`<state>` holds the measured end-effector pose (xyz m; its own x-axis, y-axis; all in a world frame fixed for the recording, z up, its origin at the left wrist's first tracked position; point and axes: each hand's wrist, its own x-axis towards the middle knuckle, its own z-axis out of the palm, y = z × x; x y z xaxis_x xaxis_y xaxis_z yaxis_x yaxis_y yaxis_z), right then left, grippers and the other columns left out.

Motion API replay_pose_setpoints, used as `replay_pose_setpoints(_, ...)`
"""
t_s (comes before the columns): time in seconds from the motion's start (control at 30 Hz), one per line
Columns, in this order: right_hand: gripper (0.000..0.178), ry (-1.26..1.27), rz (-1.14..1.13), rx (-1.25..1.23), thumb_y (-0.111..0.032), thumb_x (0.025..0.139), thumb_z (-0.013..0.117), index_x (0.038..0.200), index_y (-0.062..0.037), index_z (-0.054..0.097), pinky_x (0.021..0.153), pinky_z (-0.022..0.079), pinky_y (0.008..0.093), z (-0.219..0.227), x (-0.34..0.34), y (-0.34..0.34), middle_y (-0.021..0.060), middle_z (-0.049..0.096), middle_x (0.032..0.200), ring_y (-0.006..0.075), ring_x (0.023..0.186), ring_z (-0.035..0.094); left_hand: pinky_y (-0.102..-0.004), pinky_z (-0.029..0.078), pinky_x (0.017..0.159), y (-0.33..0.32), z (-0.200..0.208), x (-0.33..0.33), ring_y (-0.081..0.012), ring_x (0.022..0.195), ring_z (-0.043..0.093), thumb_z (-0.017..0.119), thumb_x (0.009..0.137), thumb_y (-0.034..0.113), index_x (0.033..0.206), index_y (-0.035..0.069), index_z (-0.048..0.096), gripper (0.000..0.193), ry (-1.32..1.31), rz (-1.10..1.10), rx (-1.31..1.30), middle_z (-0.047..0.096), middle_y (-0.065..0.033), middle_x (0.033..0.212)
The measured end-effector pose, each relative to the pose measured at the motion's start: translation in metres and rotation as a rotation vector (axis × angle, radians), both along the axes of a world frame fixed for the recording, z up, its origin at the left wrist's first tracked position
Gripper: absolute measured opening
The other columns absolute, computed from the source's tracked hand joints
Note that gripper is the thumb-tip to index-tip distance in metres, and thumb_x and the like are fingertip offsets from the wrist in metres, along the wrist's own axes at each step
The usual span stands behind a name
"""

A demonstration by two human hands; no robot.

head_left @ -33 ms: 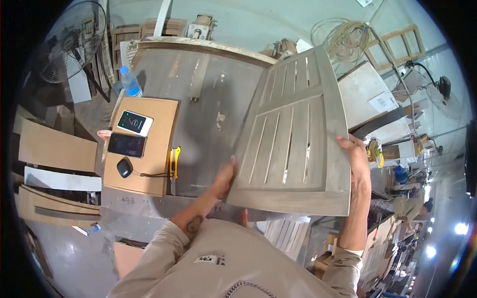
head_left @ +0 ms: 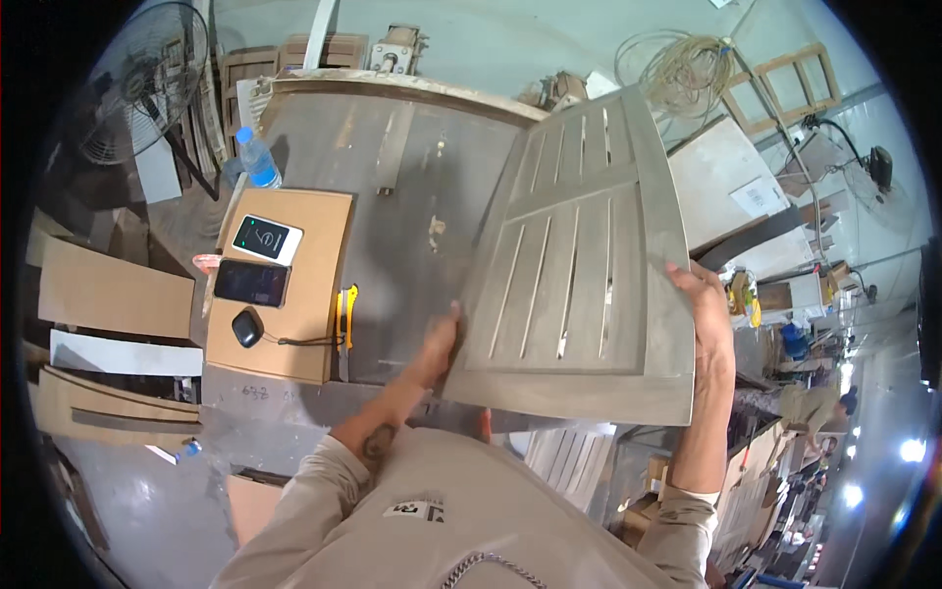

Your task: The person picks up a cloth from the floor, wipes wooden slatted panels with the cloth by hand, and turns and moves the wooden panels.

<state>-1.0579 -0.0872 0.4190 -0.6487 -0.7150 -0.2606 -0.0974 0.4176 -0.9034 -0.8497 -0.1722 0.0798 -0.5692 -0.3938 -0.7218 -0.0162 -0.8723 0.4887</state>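
A grey-brown wooden door panel [head_left: 574,280] with slatted gaps leans tilted above the workbench, its right edge raised. Gripping that right edge is my right hand [head_left: 705,304], thumb on the front face and the other fingers out of sight behind it. My left hand [head_left: 437,348] is closed at the panel's lower left edge, slightly blurred, with part of the fingers hidden. Beneath the panel spreads the grey bench top [head_left: 392,294]. A yellow utility knife [head_left: 345,316] lies on the bench to the left of my left hand.
On the bench's left, a cardboard box [head_left: 319,255] carries a white device [head_left: 267,240], a dark phone [head_left: 251,283] and a black case [head_left: 247,329]. A water bottle [head_left: 258,159] stands behind it. A fan [head_left: 147,83] is at far left; boards [head_left: 731,187] stand right.
The panel has shifted very slightly, and my left hand sits a little farther left and up along its edge. My right hand keeps its grip on the right edge.
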Motion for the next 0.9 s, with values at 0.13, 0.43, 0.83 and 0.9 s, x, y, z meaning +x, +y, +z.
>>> replay_pose_setpoints(0.13,0.040,0.052,-0.044,0.077,-0.018,0.082,0.062,0.111,0.0092,0.059,0.083,0.047,0.0308,0.000,-0.001,-0.005,0.0156,0.064,0.102,0.0214,0.093,0.062,-0.0387,0.040,0.099,-0.014,0.036,0.033,-0.0263,0.118,0.049,0.043,0.093,0.057,0.132,-0.005,0.045,0.073,-0.037,0.132,-0.012,0.051,-0.0163,0.131)
replay_pose_setpoints(0.43,0.031,-0.407,0.020,-0.164,-0.019,0.087,0.062,0.108,0.0032,0.062,0.075,0.054,0.0277,-0.022,-0.021,-0.014,0.0096,0.067,0.097,0.0148,0.083,0.065,-0.0354,0.053,0.084,-0.083,0.070,0.111,-0.0215,0.098,0.063,0.054,0.094,0.030,0.120,-0.002,0.054,0.041,0.033,0.090,-0.231,0.063,-0.0130,0.111)
replay_pose_setpoints(0.83,0.043,-0.538,-0.183,-0.367,-0.032,0.090,0.057,0.114,0.0031,0.058,0.081,0.050,0.0339,-0.099,-0.040,0.042,0.0117,0.064,0.105,0.0206,0.093,0.062,-0.0422,0.045,0.096,-0.043,0.129,0.141,-0.0292,0.110,0.057,0.049,0.096,0.038,0.127,0.003,0.052,0.047,0.504,0.437,-0.129,0.059,-0.0137,0.122)
replay_pose_setpoints(0.9,0.051,-0.839,-0.079,-0.360,-0.038,0.090,0.055,0.120,0.0027,0.054,0.084,0.049,0.0354,-0.114,-0.051,0.052,0.0131,0.063,0.110,0.0222,0.096,0.062,-0.0438,0.044,0.097,-0.022,0.132,0.137,-0.0278,0.114,0.055,0.049,0.094,0.045,0.131,0.006,0.049,0.054,0.688,0.524,-0.134,0.056,-0.0116,0.128)
